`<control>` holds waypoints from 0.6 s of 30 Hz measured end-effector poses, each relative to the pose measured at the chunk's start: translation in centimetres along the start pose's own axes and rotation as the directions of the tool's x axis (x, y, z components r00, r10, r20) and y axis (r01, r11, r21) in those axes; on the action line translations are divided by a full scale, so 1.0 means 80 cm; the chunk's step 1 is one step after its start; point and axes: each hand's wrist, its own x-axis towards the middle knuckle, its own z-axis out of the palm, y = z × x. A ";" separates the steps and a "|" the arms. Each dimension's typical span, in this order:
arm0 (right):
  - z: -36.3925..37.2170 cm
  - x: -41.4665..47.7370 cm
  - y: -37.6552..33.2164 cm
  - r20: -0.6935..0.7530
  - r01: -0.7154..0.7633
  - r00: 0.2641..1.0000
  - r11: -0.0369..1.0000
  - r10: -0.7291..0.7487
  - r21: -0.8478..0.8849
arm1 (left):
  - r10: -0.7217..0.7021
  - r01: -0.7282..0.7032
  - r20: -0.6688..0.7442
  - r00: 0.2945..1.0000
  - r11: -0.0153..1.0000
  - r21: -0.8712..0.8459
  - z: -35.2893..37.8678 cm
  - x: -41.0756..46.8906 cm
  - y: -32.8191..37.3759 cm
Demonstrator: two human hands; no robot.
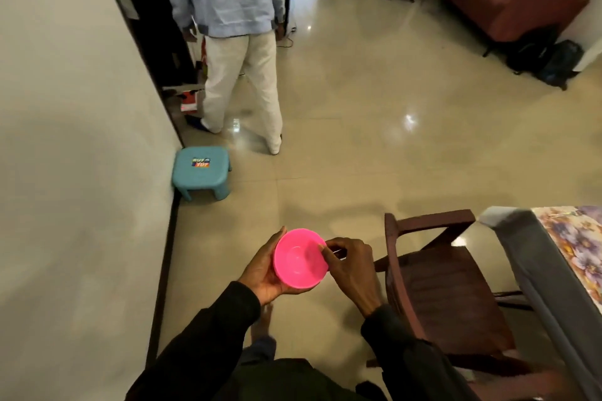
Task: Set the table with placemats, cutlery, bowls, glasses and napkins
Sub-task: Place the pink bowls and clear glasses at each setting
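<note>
Bowl (299, 259), pink and upright, is held in the air. A blue stool (202, 169) stands further left. The left hand (264, 273) cups the underside, fingers curled round it. The right hand (348, 267) pinches the right rim. Rightward stand a chair (439, 286) and a table (508, 228) corner.

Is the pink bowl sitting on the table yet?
No, the left hand and right hand hold the pink bowl above the floor, short of the table.

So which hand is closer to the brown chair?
Right. The right hand, pinching the rim of the bowl, is just left of the chair; the left hand cups the bowl's other side, farther away.
</note>
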 end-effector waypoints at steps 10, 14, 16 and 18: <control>-0.038 0.183 -0.027 -0.235 -0.118 0.963 0.990 0.134 0.084 | -0.157 0.132 0.102 0.982 0.968 0.213 0.111 0.149 0.179; -0.058 0.244 -0.010 -0.320 -0.178 0.927 0.981 0.194 0.079 | -0.221 0.179 0.114 0.969 0.937 0.299 0.159 0.212 0.217; -0.066 0.274 0.008 -0.369 -0.210 0.901 0.973 0.230 0.093 | -0.251 0.198 0.116 0.961 0.918 0.343 0.181 0.250 0.230; -0.076 0.304 0.027 -0.396 -0.231 0.882 0.967 0.256 0.109 | -0.263 0.201 0.116 0.958 0.901 0.384 0.205 0.287 0.242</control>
